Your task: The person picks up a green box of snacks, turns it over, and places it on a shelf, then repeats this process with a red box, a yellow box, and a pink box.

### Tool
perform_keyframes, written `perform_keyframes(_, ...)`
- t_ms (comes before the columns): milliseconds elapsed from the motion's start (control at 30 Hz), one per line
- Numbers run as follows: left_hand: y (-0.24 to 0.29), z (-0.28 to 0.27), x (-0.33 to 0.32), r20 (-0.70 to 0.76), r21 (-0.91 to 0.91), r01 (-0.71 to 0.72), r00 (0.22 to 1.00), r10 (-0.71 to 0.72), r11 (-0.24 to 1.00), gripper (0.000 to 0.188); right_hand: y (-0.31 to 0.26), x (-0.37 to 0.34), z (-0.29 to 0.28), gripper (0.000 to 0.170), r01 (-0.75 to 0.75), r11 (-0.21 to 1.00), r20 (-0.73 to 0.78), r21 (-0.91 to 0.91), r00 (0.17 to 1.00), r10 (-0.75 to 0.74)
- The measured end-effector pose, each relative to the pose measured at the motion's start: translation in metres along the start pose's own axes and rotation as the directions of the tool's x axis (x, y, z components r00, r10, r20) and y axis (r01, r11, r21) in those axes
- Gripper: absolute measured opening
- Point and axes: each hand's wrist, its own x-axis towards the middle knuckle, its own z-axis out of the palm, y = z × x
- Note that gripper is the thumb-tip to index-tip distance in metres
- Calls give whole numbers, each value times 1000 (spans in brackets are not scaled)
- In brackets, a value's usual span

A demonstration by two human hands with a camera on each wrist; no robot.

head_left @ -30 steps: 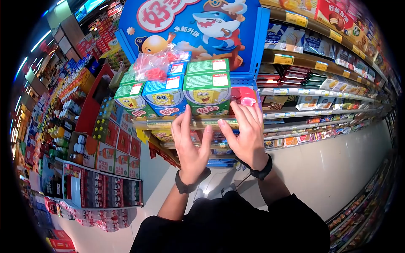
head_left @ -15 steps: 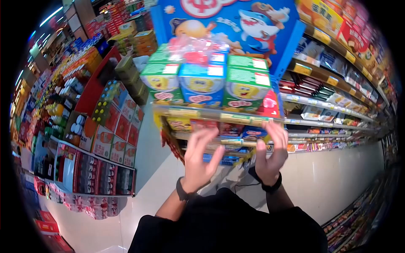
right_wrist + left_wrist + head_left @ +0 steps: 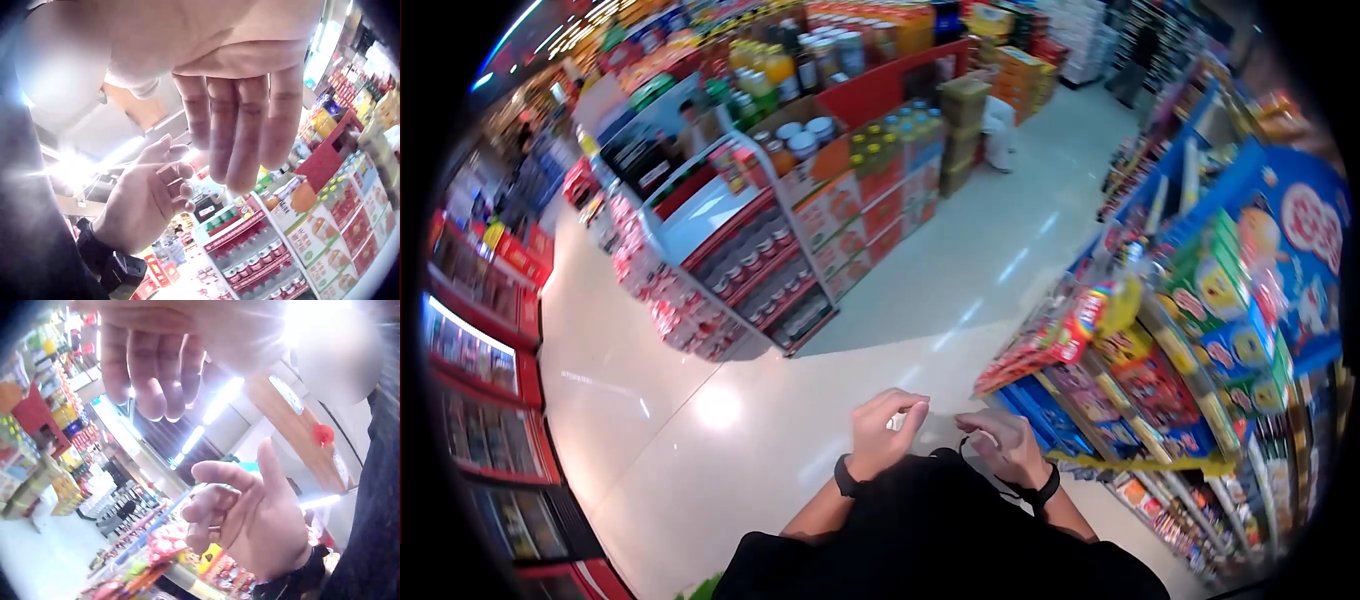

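Observation:
Both hands hover in front of the body over the floor, holding nothing. The left hand (image 3: 882, 432) has loosely bent fingers, with the thumb near the fingertips in the head view. To its right, a small gap apart, is the right hand (image 3: 1008, 445), its fingers loosely bent toward the left one. In the left wrist view the right hand (image 3: 253, 515) shows its palm and relaxed fingers. The right wrist view shows the left hand (image 3: 140, 197) with relaxed, slightly bent fingers.
A display rack with snack bags (image 3: 1145, 385) and green and blue boxes (image 3: 1222, 285) stands on the right. At the left are a bottle shelf (image 3: 750, 275) and stacked cartons (image 3: 865, 215). Red-framed coolers (image 3: 485, 355) line the far left. Pale floor (image 3: 700, 410) lies between.
The view has swung left, so the boxed display now stands at the right. Both hands have drawn back from the shelf edge toward the body and closer together, fingers more bent.

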Motion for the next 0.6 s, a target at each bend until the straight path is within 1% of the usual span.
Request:
perform_keyframes(67,-13,-29,2,-50,44,36,998,-33,998,3,-6,38,23,26,36,999,96,-22,995,-34)
perform_keyframes(133,-23,-59,5,-78,99,77,995,-69,992,6,-10,71,48,27,81,997,150,3,985,-81)
perform_keyframes(167,-35,-85,8,-120,133,109,988,-93,985,6,-14,97,70,28,108,994,181,26,977,-111)
perform_keyframes(267,-60,-121,14,-189,190,160,974,-123,969,6,-22,132,95,27,142,990,264,18,954,-142)
perform_keyframes(300,-67,-130,17,-216,200,180,967,-136,963,6,-22,142,102,26,143,989,271,40,951,-149)
perform_keyframes(467,-96,-150,44,-311,187,253,932,-187,949,8,-7,193,123,24,120,984,344,128,926,-157)
perform_keyframes(567,-110,-155,68,-322,198,245,931,-173,949,11,15,229,135,23,109,986,342,126,928,-146)
perform_keyframes(600,-113,-157,76,-325,209,241,931,-165,948,11,22,243,139,22,123,983,349,136,923,-164)
